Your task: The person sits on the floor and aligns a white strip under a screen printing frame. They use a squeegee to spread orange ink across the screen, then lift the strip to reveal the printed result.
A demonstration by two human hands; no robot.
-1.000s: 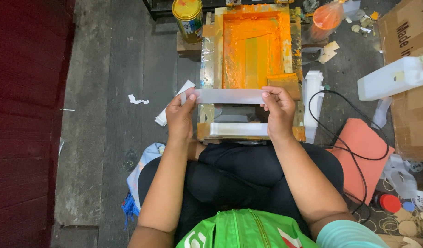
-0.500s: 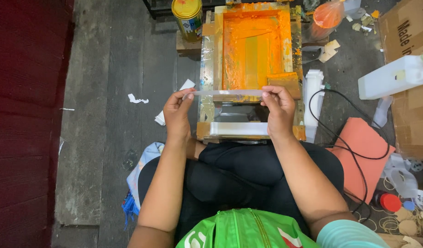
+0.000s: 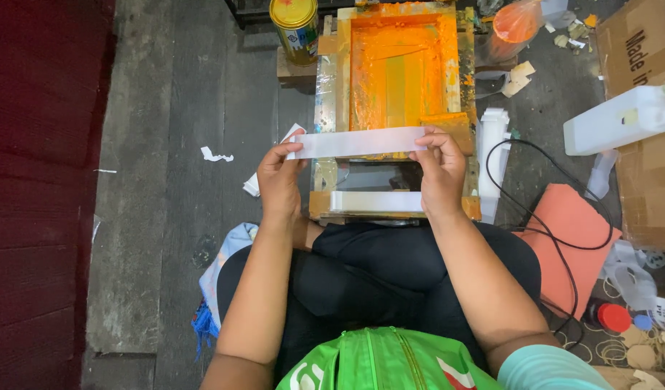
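Seated on the floor [image 3: 166, 217], knees drawn up, screen frame [image 3: 394, 108] directly ahead of both hands.

Left hand [image 3: 278, 180]: fingers closed in a pinch on the left end of the white strip [image 3: 358, 142]. Right hand [image 3: 439, 170]: same pinch on the right end. Strip is held flat and taut between them, level, long side running left to right. Holding it by the very ends keeps my fingers off the middle of its face, and I judge the tension stops it sagging onto the wet orange ink just beyond my fingertips.

Strip sits across the near part of the frame, above it rather than on it as far as I can tell; whether it touches the frame edge I cannot tell.

Below my hands, nearer my knees: a second white strip [image 3: 376, 201] lying flat along the frame's near rail, parallel to the one held.

Beyond the left hand: yellow tin [image 3: 294, 25], upright, at the far left corner of the frame. Right of the right hand: a stack of white pieces [image 3: 491, 144] just beside the frame, a black cable [image 3: 520, 209] looping over an orange pad [image 3: 567, 242], and further right a white jug [image 3: 618, 119] on its side near a carton [image 3: 636, 50]. Scraps of white paper [image 3: 215, 154] left of the left hand.
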